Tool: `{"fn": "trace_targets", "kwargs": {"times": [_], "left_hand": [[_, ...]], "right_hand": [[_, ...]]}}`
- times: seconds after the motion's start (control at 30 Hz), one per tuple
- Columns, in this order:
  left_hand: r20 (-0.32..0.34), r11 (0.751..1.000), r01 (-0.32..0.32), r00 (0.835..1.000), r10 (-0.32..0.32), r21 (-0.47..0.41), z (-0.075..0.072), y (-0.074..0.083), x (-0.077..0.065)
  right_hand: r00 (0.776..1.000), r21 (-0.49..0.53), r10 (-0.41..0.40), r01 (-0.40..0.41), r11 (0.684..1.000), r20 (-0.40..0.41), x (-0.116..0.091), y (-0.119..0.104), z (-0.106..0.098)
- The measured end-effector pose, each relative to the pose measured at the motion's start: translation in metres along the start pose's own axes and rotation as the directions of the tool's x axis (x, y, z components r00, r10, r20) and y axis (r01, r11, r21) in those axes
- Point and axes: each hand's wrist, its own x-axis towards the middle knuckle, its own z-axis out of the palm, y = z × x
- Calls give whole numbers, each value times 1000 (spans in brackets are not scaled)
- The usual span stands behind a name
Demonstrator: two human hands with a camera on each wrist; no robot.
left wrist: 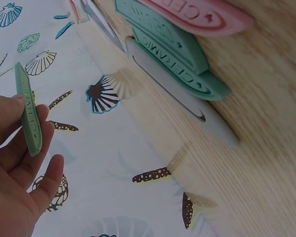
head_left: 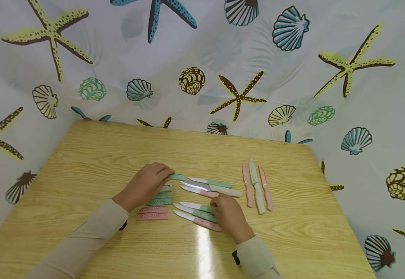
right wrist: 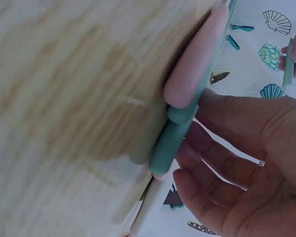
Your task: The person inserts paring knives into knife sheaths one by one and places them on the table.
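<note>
My left hand [head_left: 145, 183] pinches a green blade cover [left wrist: 28, 111] between thumb and fingers, just off the left ends of the upper knives. My right hand [head_left: 231, 217] has its thumb and fingertips at the handle end of a green-handled knife [head_left: 205, 208], pinching it. Another green-handled knife [head_left: 202, 215] and a pink-handled knife [head_left: 207, 224] lie right below it. Above are a green-handled knife [head_left: 219, 183], a larger knife with a pale handle [head_left: 226, 190] and a pink-handled knife [head_left: 205, 193], partly behind the right hand. These blades are bare and point left.
Under my left forearm lie a pale blade cover [head_left: 167, 188], two green covers [head_left: 160, 201] and two pink covers [head_left: 152, 216]. To the right, a pale knife [head_left: 257, 188] and two pink knives [head_left: 266, 190] lie in covers. A shell-patterned cloth [head_left: 174, 58] hangs behind the wooden table [head_left: 125, 143].
</note>
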Motion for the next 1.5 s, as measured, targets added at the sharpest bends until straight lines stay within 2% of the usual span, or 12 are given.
{"fn": "trace_targets", "kwargs": {"times": [0.2,0.5,0.67,1.03,1.2,1.5], "left_hand": [[0,1000,-3,1000,3,3,-1,0,-1],[20,1000,-5,1000,5,1,0,1,-4],[9,1000,-4,1000,4,-10,1,0,-6],[-20,999,-10,1000,9,-45,0,0,-8],[-40,998,-3,999,0,-63,-1,0,-8],[-46,998,-18,999,16,-66,1,1,-5]], "right_hand": [[1000,-7,-21,21,1000,-7,0,1,4],[1000,-30,-3,3,1000,7,0,0,4],[1000,-51,3,-4,999,-7,-3,0,2],[988,3,44,-44,999,-147,-6,-6,-23],[974,22,20,-16,1000,-225,-8,-7,-31],[953,17,-50,57,998,-300,-8,-7,-33]]}}
